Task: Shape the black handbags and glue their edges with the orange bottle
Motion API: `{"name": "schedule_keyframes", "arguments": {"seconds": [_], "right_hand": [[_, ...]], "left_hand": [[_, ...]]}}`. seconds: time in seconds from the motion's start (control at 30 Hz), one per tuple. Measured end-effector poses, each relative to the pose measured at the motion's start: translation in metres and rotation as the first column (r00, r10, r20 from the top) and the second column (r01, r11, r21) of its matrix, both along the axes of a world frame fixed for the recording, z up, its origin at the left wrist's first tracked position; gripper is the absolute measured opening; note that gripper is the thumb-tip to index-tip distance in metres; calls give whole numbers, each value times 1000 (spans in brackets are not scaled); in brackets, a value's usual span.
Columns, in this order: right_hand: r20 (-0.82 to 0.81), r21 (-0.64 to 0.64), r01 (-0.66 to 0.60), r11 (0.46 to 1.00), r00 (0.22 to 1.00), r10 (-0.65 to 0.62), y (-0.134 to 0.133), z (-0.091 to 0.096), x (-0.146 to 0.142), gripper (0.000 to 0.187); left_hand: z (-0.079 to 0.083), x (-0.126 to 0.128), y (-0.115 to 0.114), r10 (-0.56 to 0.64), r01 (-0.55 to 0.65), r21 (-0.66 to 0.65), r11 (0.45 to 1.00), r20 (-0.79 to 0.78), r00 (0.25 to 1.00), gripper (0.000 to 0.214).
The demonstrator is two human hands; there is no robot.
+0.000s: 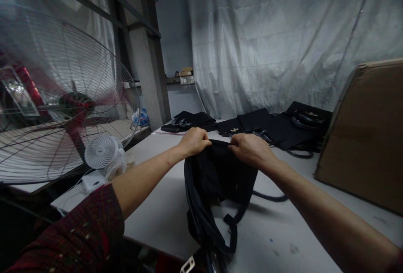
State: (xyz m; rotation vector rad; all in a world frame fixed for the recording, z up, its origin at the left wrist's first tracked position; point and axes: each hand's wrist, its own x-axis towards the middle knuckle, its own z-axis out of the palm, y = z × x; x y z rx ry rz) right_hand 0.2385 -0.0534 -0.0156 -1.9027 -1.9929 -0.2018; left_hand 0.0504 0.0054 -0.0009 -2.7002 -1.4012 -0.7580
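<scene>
A black bag (217,185) with straps stands on the white table (163,206) in front of me. My left hand (193,141) is closed on the bag's top edge at the left. My right hand (250,149) grips the same top edge at the right, fingers curled over the fabric. Both hands hold the upper edge up off the table. The bag's lower part and a strap with a buckle (231,227) hang toward the table's near edge.
A large spinning fan (63,105) stands at the left, a small white fan (100,151) beside it. Several black bags (270,126) lie at the table's far side. A brown cardboard sheet (365,134) leans at the right. Grey tarpaulin hangs behind.
</scene>
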Motion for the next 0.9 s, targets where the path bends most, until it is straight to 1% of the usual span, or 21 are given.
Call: {"name": "schedule_keyframes", "arguments": {"seconds": [0.1, 0.3, 0.43, 0.6, 0.7, 0.9], "right_hand": [[-2, -4, -55, 998, 998, 55, 3, 1, -6, 26], [-18, -23, -81, 996, 997, 80, 12, 3, -8, 25], [-31, -16, -140, 990, 990, 139, 19, 2, -11, 27], [-85, -5, -180, 984, 980, 179, 23, 0, -7, 24], [-117, -1, -193, 981, 974, 192, 22, -1, -2, 25], [-131, 9, -189, 982, 973, 189, 18, -2, -2, 26]], "left_hand": [[1, 1, -3, -5, 5, 1, 1000, 4, 1000, 13], [1, 4, -6, -6, 6, -5, 1000, 7, 1000, 12], [1, 3, -5, -17, 17, -15, 1000, 27, 999, 11], [-1, -5, -5, -55, 64, -84, 994, 105, 993, 16], [-2, -9, -5, -67, 84, -111, 990, 152, 986, 14], [-3, -10, -7, -96, 101, -32, 994, 125, 988, 10]]}}
